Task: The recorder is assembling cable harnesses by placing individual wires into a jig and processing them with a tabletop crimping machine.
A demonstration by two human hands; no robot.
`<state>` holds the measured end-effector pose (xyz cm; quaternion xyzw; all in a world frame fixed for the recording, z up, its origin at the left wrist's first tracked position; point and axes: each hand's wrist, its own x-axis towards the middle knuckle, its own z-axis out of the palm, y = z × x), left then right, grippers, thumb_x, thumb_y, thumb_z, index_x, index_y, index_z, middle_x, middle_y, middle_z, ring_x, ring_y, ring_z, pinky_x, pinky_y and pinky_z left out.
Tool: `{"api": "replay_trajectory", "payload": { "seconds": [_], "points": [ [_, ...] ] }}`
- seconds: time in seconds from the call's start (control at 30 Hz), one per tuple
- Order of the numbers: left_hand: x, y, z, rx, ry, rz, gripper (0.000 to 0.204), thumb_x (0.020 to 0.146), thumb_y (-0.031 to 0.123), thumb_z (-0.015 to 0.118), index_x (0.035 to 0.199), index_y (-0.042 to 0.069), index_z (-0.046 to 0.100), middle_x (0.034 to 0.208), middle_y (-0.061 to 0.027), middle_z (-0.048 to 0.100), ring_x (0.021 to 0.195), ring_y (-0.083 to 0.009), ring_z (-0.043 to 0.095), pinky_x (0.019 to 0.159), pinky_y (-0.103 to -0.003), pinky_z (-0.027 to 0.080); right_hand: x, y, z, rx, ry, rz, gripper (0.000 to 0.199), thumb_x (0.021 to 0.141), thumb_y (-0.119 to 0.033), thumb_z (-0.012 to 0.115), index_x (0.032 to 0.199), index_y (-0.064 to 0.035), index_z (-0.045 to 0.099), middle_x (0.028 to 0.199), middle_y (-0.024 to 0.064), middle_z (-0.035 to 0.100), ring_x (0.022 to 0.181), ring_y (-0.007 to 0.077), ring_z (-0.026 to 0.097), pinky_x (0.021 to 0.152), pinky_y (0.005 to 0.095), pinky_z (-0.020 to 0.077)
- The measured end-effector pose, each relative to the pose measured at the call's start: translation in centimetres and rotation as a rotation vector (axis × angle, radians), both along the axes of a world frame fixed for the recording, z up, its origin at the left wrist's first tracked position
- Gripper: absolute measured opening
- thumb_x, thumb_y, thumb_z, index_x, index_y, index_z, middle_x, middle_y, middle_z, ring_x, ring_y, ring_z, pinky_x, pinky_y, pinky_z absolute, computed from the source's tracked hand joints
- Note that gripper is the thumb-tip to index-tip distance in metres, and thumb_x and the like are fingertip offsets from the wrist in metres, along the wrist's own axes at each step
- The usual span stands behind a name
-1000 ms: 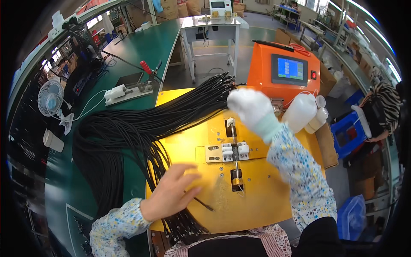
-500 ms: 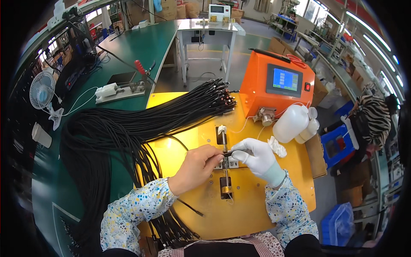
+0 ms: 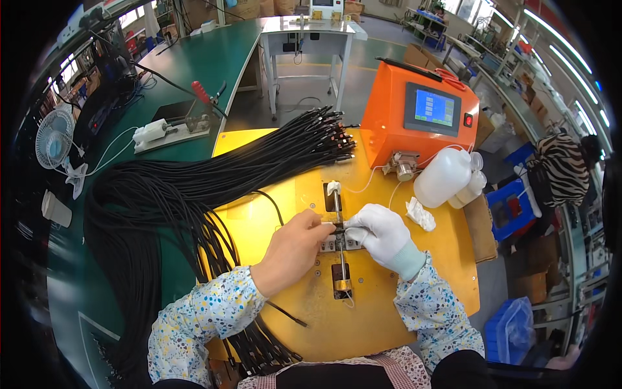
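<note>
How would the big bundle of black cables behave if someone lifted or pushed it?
The black cables would likely flop, since they curve loosely across the yellow bench. Piled this thick, the bundle probably feels heavy. Loose strands may snag or slide apart.

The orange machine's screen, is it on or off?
On: the screen on the orange machine glows blue with lit panels.
</note>
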<state>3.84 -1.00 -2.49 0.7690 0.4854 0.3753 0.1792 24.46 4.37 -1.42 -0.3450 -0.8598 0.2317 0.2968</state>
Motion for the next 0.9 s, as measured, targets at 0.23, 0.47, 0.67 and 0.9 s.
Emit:
{"api": "replay_trajectory", "payload": {
  "seconds": [0.23,0.47,0.67,0.9],
  "points": [
    [-0.6,-0.3,-0.1,0.208,0.449,-0.037,0.035,0.072,-0.002,0.062,0.107,0.002,0.064,0.08,-0.007,0.051,0.074,-0.0219,0.053,0.065,-0.032,0.048,0.2,1.5,0.8,-0.066,0.002,0.02,0.009,0.076,-0.007,0.071,0.083,-0.004,0.067,0.078,0.0104,0.06,0.075,0.0282,0.06,0.067,0.0358,0.0486],
    [-0.8,0.0,-0.5,0.268,0.521,-0.067,0.035,0.073,0.002,0.061,0.108,0.002,0.064,0.079,-0.006,0.051,0.073,-0.02,0.052,0.063,-0.031,0.047,-5.8,10.6,1.6,0.304,-0.508,-0.138,0.021,0.08,-0.02,0.067,0.098,-0.0101,0.062,0.094,0.0098,0.059,0.092,0.0295,0.061,0.078,0.0405,0.051],
    [-0.6,-0.1,-0.3,0.29,0.485,-0.074,0.034,0.073,0.002,0.062,0.107,0.002,0.066,0.079,-0.0055,0.051,0.073,-0.0195,0.052,0.062,-0.031,0.047,-8.6,14.0,1.3,0.385,-0.763,-0.108,0.017,0.081,-0.014,0.063,0.098,-0.0108,0.065,0.1,0.0094,0.063,0.098,0.0273,0.063,0.082,0.0396,0.0535],
    [-1.0,-0.1,-0.8,0.266,0.465,-0.06,0.035,0.073,0.002,0.063,0.108,0.003,0.066,0.08,-0.0055,0.052,0.073,-0.0195,0.052,0.062,-0.031,0.048,-8.5,14.2,1.2,0.459,-0.851,-0.035,0.016,0.082,-0.014,0.063,0.097,-0.0102,0.066,0.096,0.009,0.067,0.099,0.0253,0.063,0.082,0.0384,0.0532]
  ]
}}
